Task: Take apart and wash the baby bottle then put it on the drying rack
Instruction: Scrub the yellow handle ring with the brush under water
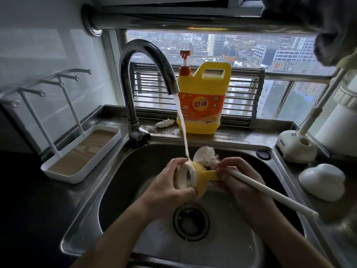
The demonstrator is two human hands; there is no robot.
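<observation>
- Left hand point(172, 183) grips the yellow bottle collar point(201, 177) under the faucet point(146, 53) stream, above the sink point(133, 171).
- Right hand point(239, 178) clasps the white brush point(274, 193) and the collar's handle.
- Drying rack point(85, 151) stands on the counter, left.

A steel sink point(135, 171) lies under the left hand point(170, 182) and the right hand point(237, 176), with its round drain point(191, 221) just below and between them. Beyond the left hand a curved faucet point(146, 55) rises from the back ledge, pouring water point(185, 144). Farther back stands a yellow jug point(202, 105), and a white wad point(165, 122) lies just left of it. Behind the jug a metal grille point(241, 93) runs along a window point(251, 49) showing city buildings. Right of the right hand sit a white stand point(297, 146) and, nearer, a white cloud-shaped lump point(321, 180). A steel pipe point(173, 20) crosses overhead.
</observation>
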